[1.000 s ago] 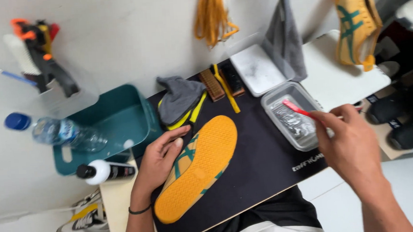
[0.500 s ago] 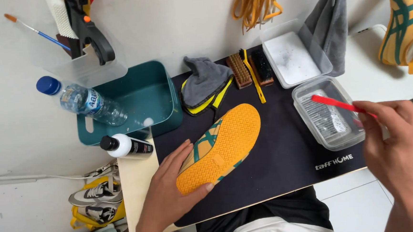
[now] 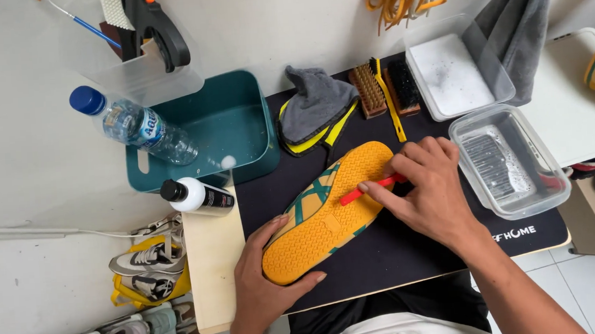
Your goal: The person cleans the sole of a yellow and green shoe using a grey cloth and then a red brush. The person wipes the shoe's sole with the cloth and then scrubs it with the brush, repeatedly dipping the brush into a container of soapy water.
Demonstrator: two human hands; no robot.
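Orange rubber shoe sole [image 3: 328,213] frame centre on black mat [image 3: 413,249]; left hand [image 3: 266,275] fingers curled, cupping heel; right hand [image 3: 426,193] pinching red brush handle [image 3: 371,186] on forefoot; bare mat lower right.

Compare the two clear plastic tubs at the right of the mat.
The upper tub holds white foamy liquid; the lower tub holds a dark brush lying in clearer, sudsy water. The upper tub sits half off the black mat, beside a grey cloth; the lower tub lies at the mat's right edge, nearer the right hand. Both are clear, rectangular and lidless.
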